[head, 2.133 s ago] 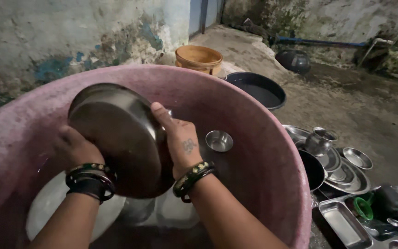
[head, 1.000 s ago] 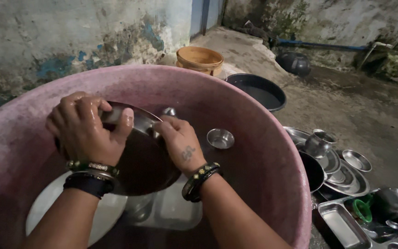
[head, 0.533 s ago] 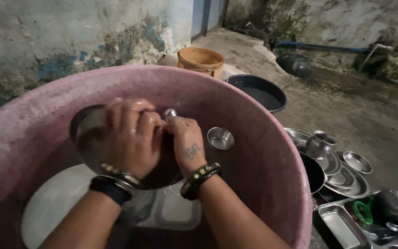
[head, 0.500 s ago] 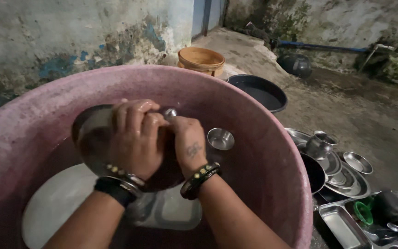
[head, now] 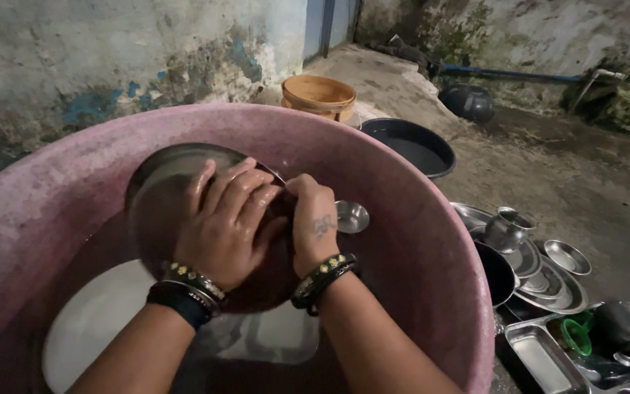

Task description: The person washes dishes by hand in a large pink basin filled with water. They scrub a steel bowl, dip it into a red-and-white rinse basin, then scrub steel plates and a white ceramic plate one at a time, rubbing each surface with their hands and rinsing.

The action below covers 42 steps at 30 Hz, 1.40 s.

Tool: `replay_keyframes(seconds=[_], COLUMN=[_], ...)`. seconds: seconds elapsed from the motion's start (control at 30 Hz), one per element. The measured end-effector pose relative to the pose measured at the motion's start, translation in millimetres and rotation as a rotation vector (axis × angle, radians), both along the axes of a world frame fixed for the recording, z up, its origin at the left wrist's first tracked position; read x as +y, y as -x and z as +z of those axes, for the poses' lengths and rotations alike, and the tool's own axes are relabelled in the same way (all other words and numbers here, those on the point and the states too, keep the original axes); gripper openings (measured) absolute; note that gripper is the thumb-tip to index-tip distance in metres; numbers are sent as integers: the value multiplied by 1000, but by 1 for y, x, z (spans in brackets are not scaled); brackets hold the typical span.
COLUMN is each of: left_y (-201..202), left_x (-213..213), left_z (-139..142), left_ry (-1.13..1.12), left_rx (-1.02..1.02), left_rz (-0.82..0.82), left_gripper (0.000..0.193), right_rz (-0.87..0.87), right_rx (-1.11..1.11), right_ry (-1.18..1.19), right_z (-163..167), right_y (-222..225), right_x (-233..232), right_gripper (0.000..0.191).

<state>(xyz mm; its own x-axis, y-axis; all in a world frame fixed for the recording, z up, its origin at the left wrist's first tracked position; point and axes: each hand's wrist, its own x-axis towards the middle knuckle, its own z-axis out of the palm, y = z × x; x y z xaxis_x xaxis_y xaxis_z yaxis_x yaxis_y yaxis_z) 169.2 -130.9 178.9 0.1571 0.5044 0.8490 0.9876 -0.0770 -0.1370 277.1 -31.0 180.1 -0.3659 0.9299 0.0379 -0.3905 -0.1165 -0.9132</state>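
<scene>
The fingers (head: 236,191) of the left hand (head: 224,226) lie spread and pressed flat inside the round steel plate (head: 162,197), while the right hand (head: 313,222) grips the plate's near edge, fingers curled over the rim and clenched on it. The plate stands tilted on edge in the murky water of the big pink tub (head: 410,241). Two seconds ago the plate's back faced the camera with a hand on each side; since then it has been turned and the left palm has moved across onto its hollow face, so the work reads as scrubbing that has passed from the back to the inside. The plate is dull grey metal, smooth and wet, with a shallow raised rim. A small shiny steel bowl (head: 351,216) floats just beside the right hand, and pale flat dishes (head: 96,321) lie submerged below the wrists. The tub's wall is rough, mottled plastic. On the wet concrete floor to the right lie stacked steel plates and cups (head: 541,266), a rectangular steel tray (head: 541,357), a black basin (head: 410,146) and an orange tub (head: 319,95).
</scene>
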Motion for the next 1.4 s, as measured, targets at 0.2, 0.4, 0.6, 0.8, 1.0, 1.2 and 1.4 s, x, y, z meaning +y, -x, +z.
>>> replay_keyframes(seconds=[0.2,0.4,0.6,0.8,1.0,1.2,1.4], left_y=[26,67,68,64,25,8,33], left_x=[0,-10,22,52,29,-5,1], left_z=[-14,-35,-76,-80,-24,16,0], left_ry=[-93,-222,-52,533,508,-33,-299], left_rx=[21,-499,-780,-1419,-1948,-2149,-1973], left_rz=[90,303,510,519,-41,-519,-76], left_gripper=[46,56,70,86,84,57,44], right_rz=[-6,-48,-148,-128,21,-27,106], right_rx=[-124,111,187,455,278,-285,-423], right_ry=[-173,189,197,103,-241,-880,-1205], right_z=[6,11,-4,-4,1,-4,-9], right_y=[3,-4,-3,-4,6,4,9], right_x=[-6,-3,6,9,-16,-38,-53], right_gripper=[29,25,23,21,19,24,28])
